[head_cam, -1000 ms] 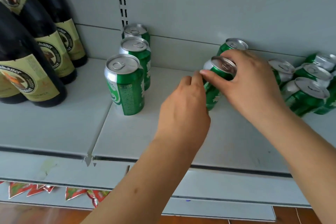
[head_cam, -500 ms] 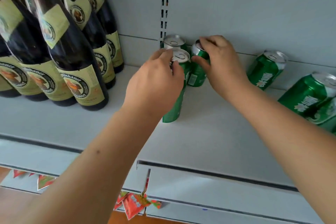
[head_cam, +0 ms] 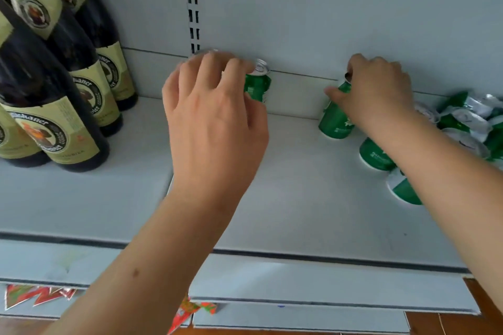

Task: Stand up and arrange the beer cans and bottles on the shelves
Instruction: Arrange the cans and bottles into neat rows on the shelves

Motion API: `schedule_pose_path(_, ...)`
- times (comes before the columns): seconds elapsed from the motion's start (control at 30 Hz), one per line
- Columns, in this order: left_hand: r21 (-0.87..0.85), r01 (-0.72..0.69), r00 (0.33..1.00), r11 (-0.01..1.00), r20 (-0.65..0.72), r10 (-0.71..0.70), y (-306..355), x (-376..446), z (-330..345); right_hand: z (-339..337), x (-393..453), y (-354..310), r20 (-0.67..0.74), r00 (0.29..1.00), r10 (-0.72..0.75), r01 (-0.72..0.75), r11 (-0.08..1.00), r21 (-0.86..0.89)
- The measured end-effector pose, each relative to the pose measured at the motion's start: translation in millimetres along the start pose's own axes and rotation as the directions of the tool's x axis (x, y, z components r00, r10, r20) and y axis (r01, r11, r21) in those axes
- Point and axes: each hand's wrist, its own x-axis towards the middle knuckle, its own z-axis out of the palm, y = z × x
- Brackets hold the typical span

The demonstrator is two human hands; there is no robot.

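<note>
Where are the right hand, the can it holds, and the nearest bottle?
right hand (head_cam: pixel 381 95), head view, back of the hand.
can (head_cam: pixel 336 119), head view, green side below the fingers.
bottle (head_cam: pixel 54 130), head view, its front label.

Right hand (head_cam: pixel 378 90) around tilted can (head_cam: pixel 336 119)

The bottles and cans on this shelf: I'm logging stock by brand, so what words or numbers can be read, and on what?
"...aner": part of a brand name, on the label of the front bottle.
"...haner": on the label of the bottle behind it.
Smaller print on both labels: too blurred to read.
White print on the green can that the right hand grips: unreadable.
No numbers are legible.
</note>
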Motion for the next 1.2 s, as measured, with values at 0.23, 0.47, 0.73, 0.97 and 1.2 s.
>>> schedule_pose_path(0.23,0.015,0.063,0.997,0.998,-0.036,-0.062,-14,-26,-3,-26,-11,3,0.107,0.994,-0.021,-0.007,0.968,0.250)
schedule_pose_path(0.47,-0.392,0.160,0.968,0.906,0.244,-0.066,16,-81,7,-56,-51,-51,0.018,0.957,-0.291,0.263,0.887,0.381)
schedule_pose_path(0.73,-0.339,0.267,0.891,0.902,0.443,-0.097,10,-80,33,-32,-46,-88,-0.033,0.918,-0.396,0.380,0.853,0.358)
schedule_pose_path(0.97,-0.306,0.258,0.897,0.916,0.427,-0.110,12,-84,39,-20,-40,-83,-0.040,0.876,-0.481,0.455,0.795,0.400)
schedule_pose_path(1.2,-0.237,0.300,0.855,0.924,0.496,-0.151,27,-81,44,-24,-45,-72,-0.045,0.875,-0.482,0.440,0.753,0.489)
